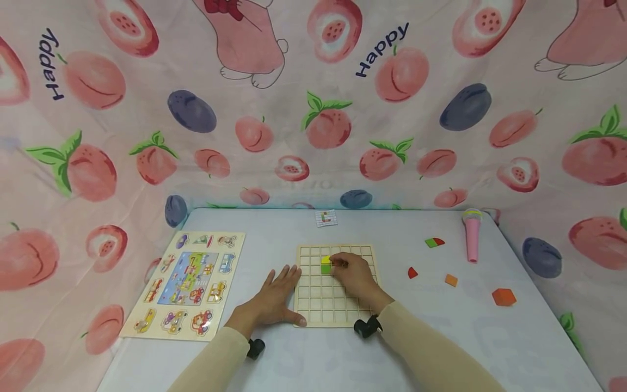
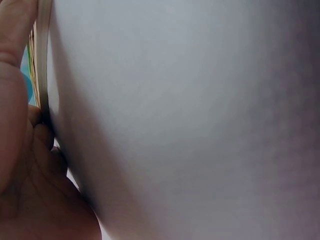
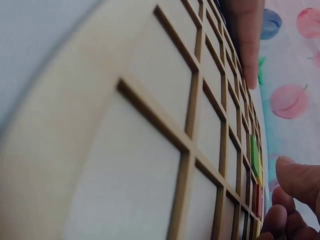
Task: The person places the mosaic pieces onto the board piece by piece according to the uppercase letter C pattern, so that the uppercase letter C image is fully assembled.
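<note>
Sleeves [image 1: 431,348] nearest; board [image 1: 338,311] holds green, yellow tiles [image 1: 326,269]; left grip [image 1: 271,301] spread at left edge; right grip [image 1: 356,276] curled, hold unclear

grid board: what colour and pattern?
The grid board is pale wood-coloured, with crossing strips forming squares; best seen in the right wrist view.

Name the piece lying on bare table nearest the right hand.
The lone red wedge; the green-and-red shape, orange square and orange block lie farther right.
</note>
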Demonstrator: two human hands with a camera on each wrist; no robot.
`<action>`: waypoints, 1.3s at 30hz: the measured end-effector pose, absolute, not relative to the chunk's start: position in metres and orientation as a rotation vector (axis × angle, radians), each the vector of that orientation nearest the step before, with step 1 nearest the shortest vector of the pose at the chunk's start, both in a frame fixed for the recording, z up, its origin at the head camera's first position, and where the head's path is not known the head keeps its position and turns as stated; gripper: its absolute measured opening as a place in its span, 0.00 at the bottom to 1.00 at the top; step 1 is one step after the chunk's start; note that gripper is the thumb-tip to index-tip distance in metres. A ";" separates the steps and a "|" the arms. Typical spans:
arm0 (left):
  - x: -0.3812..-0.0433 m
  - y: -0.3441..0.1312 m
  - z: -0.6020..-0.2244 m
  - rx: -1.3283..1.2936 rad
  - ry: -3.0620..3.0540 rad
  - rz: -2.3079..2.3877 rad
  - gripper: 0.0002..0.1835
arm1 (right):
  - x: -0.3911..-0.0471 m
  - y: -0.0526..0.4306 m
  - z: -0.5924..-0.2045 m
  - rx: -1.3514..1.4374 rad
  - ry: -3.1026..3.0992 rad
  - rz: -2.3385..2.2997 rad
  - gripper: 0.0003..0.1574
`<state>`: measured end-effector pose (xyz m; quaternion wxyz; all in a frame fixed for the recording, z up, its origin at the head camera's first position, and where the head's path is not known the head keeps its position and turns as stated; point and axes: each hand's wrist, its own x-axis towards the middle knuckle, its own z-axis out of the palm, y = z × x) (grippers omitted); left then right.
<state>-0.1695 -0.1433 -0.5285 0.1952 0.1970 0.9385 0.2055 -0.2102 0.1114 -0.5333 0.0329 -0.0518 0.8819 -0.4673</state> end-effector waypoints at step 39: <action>-0.172 -0.143 -0.531 0.529 2.622 0.577 0.73 | -0.262 0.323 -0.482 -0.203 2.826 -1.309 0.31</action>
